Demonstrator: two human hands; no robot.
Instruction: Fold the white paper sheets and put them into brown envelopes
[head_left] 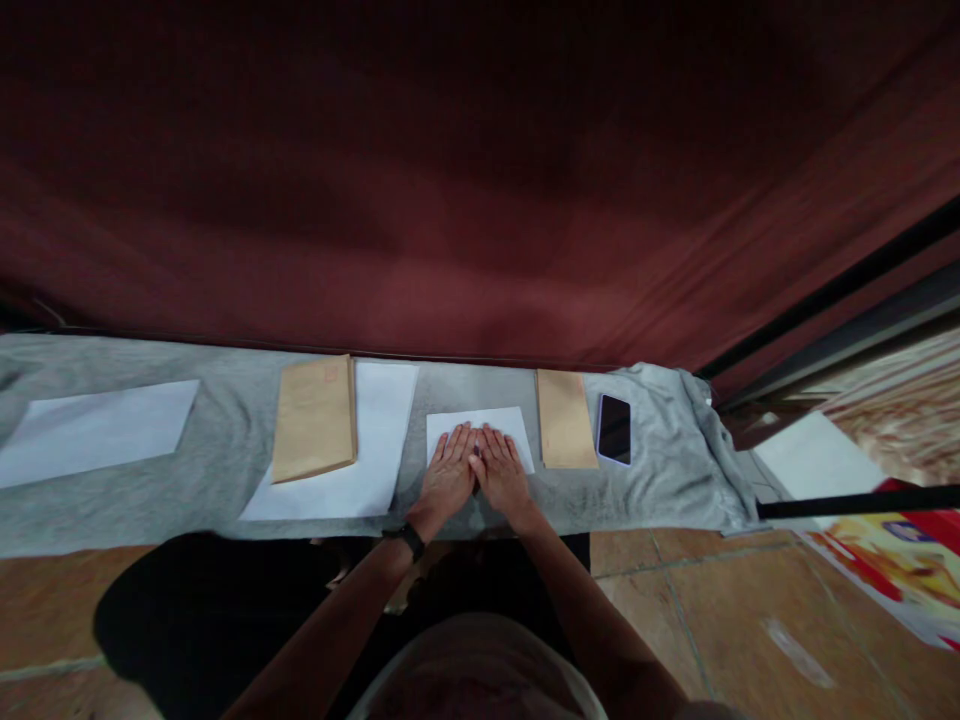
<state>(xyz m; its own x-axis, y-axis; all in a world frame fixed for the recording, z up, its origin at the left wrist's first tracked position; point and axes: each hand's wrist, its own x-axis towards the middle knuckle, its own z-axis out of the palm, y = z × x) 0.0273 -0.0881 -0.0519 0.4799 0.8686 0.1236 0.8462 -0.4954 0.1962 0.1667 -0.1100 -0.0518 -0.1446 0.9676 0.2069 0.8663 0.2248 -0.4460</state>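
Note:
Side by side, both my hands press flat on a white sheet of paper (476, 418) that lies in front of me on the grey cloth. My left hand (448, 475), below a dark wristband, has its fingers stretched out over the left part of the sheet. Close against it, my right hand (501, 475) lies palm down with fingers extended. Neither hand grips anything. The lower part of the paper is hidden under them. To the right of the sheet lies a narrow brown envelope (566, 420). A stack of brown envelopes (315, 420) rests at the left.
Under the envelope stack are larger white sheets (382, 430); another white sheet (105, 428) lies far left. A phone (615, 428) is at the right. The grey cloth (480, 515) covers a narrow surface against a dark red curtain (450, 250). A colourful carton (900, 560) stands right.

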